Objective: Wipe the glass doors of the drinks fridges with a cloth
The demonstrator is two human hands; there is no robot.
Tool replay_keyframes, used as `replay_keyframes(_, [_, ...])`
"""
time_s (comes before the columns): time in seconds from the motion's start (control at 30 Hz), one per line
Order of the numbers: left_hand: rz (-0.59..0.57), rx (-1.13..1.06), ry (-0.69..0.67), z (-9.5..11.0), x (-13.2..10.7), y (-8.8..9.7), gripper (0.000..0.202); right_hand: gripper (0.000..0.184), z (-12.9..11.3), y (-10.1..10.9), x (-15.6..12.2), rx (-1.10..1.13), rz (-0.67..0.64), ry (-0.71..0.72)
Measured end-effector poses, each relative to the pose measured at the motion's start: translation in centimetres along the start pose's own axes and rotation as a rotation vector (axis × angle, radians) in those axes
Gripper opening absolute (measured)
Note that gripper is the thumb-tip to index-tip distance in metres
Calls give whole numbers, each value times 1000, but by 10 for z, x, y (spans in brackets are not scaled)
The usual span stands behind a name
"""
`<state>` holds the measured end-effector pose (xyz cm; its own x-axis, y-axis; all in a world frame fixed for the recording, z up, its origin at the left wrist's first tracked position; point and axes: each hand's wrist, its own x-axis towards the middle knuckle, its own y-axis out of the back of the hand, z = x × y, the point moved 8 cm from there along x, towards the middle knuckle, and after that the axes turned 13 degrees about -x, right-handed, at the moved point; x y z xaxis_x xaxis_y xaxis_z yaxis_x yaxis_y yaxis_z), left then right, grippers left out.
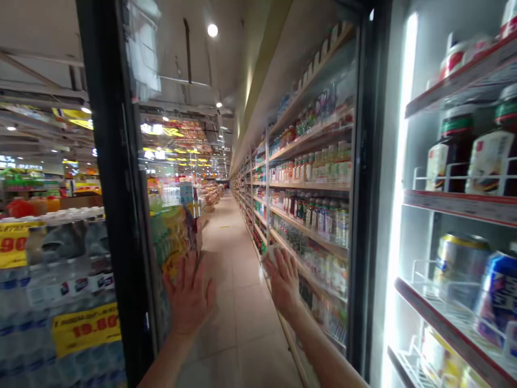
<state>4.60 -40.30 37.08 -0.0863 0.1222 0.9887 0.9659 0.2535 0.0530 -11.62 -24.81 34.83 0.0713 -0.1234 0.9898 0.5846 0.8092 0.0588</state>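
Note:
A glass fridge door (250,134) with a black frame (109,161) stands swung open in front of me, and the shop aisle shows through it. My left hand (189,299) lies flat on the glass, fingers spread, holding nothing. My right hand (285,283) is against the glass further right, its fingers over a small white cloth (270,254) that it presses to the pane. Both forearms reach up from the bottom edge.
The lit fridge interior (404,161) is open on my right, with dark bottles (452,145) and cans (460,261) on wire shelves. Stacked water bottles with yellow price tags (84,326) stand on the left. Through the glass run a tiled aisle (238,302) and long shelves of goods (311,215).

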Motion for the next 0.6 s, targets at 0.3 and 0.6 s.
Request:
replay_keyframes(0.3, [-85, -69, -102, 50, 22, -12, 55, 55, -17, -1, 17, 10, 12, 3])
replay_keyframes(0.6, [-132, -55, -139, 84, 27, -37, 56, 51, 134, 16, -6, -88, 102, -524])
